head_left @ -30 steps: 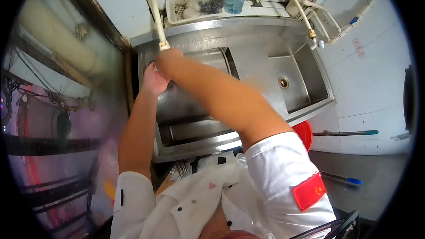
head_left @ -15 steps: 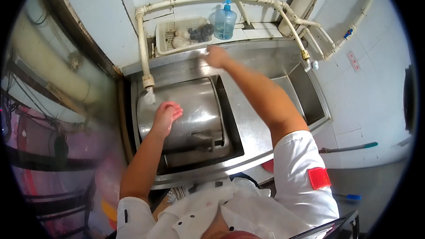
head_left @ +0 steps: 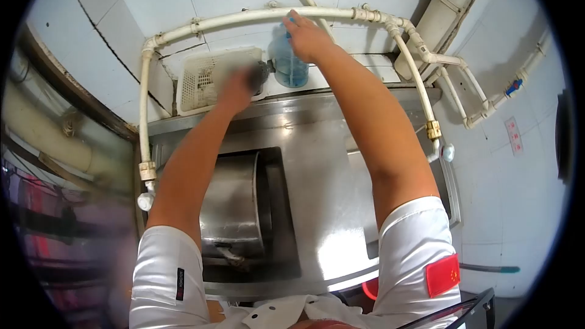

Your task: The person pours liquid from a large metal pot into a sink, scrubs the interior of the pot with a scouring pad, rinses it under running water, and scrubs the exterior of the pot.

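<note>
My right hand (head_left: 309, 39) is at the top of a translucent blue pump bottle (head_left: 291, 67), its fingers closed over the pump head and hiding most of it. At the front of a white plastic basket (head_left: 196, 80), my left hand (head_left: 236, 91) is smeared by motion. A dark scouring scrubber (head_left: 258, 77), also blurred, shows at its fingertips and appears to be in its grasp. Below my left forearm, a large steel pot (head_left: 230, 207) lies on its side in the left sink basin (head_left: 286, 231).
A cream pipe (head_left: 244, 19) runs along the wall above the basket and bottle. Taps hang at the left (head_left: 145, 200) and right (head_left: 447, 152). A steel counter (head_left: 323, 189) spans the space beside the pot, and a blue-handled valve (head_left: 514, 88) is on the right wall.
My left hand has gone from above the pot up to the basket and the dark scrubber. My right hand has reached the bottle's pump. The view has shifted closer to the wall.
</note>
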Demonstrator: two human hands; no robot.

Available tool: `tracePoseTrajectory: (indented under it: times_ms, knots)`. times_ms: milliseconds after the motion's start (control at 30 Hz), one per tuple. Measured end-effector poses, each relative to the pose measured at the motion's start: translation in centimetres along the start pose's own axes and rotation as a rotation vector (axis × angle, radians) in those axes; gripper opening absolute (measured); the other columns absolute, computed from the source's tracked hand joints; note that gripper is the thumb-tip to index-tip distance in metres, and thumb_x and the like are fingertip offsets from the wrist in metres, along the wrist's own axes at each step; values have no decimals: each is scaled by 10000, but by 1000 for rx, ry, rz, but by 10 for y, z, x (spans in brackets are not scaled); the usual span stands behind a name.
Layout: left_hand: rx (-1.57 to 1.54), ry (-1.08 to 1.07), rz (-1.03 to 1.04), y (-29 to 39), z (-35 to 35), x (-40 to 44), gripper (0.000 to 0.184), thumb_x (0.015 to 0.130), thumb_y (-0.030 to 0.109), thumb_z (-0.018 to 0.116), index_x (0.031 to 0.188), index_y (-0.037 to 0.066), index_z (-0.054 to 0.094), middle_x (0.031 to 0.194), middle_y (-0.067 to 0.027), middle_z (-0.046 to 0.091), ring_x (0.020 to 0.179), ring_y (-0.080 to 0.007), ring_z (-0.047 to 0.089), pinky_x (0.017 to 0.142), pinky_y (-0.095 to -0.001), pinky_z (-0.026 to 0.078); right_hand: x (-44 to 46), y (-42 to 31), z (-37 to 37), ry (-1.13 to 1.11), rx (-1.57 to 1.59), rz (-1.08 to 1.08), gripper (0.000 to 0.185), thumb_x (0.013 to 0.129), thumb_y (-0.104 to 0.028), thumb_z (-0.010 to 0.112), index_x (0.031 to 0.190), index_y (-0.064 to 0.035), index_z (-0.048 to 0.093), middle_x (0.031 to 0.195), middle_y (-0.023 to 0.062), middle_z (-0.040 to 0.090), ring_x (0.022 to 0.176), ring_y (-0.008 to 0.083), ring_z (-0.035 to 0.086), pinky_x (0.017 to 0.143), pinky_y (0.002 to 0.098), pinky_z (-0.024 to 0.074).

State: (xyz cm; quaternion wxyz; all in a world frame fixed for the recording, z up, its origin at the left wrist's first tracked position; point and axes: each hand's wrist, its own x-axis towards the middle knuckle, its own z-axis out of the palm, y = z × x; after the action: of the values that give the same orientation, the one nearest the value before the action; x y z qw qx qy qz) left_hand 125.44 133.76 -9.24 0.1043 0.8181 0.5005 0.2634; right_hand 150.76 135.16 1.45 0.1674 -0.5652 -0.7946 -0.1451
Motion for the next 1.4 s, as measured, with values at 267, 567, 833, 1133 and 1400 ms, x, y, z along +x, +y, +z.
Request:
tracePoseTrajectory:
  times_ms: [267, 567, 833, 1133, 1400]
  knots:
    - [222, -210, -219, -1, 37, 46, 718, 819, 253, 708, 1461, 87, 432, 1435, -250, 441, 1272, -436, 478, 1049, -516, 419, 23, 17, 22, 28, 167, 66, 471, 926, -45, 481, 1385, -126, 551, 1462, 109, 501, 1237, 308, 573, 1024, 420, 486]
    - [-785, 492, -305, -9, 45, 69, 383, 892, 308, 665, 1165, 50, 593, 1198, -166, 607, 1093, -323, 600, 885, -438, 515, 27, 33, 24, 1, 254, 59, 368, 956, -118, 474, 1302, -42, 574, 1313, 181, 603, 1075, 388, 627, 936, 465, 509]
    - [-1873, 469, -401, 86, 16, 88, 402, 1002, 57, 504, 1366, 181, 390, 1299, -105, 538, 1130, -278, 598, 868, -495, 554, 13, 21, 20, 53, 192, 53, 539, 847, -13, 551, 1385, -29, 511, 1464, 171, 491, 1286, 321, 526, 1077, 422, 431]
    - [-1896, 557, -478, 92, 25, 92, 417, 1008, 78, 515, 1376, 211, 370, 1320, -76, 515, 1137, -258, 589, 855, -460, 544, 24, 24, 21, 88, 56, -56, 495, 897, -36, 466, 1390, -42, 514, 1432, 162, 523, 1228, 345, 557, 1062, 426, 438]
    - [-1925, 552, -487, 90, 31, 94, 392, 1017, 83, 507, 1378, 180, 391, 1319, -79, 522, 1154, -266, 584, 894, -471, 537, 8, 2, 31, 14, 106, 114, 615, 834, 15, 519, 1442, -50, 452, 1503, 139, 462, 1222, 325, 570, 1046, 409, 456]
